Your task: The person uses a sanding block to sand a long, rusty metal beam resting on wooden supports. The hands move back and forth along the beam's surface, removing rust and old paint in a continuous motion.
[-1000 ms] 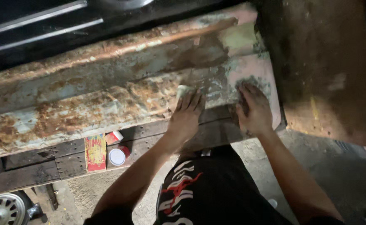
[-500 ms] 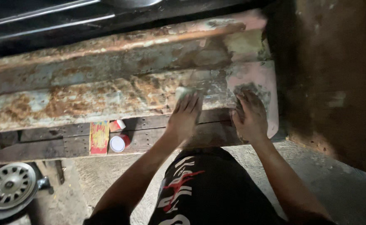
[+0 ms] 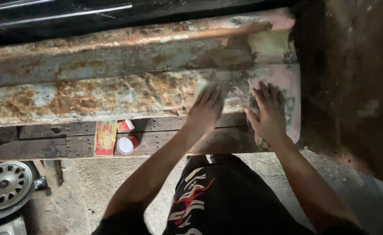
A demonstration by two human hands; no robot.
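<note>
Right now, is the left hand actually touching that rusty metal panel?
Touching. In the head view the left hand lies flat, palm down, on the rusty metal panel, with no gap showing under its fingers.

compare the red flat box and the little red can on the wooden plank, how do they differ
The flat box is rectangular and lies flat, red with a yellow printed face; the can is round, smaller, and shows a white top. The box sits to the can's left. Both rest on the wooden plank, apart from the hands.
</note>
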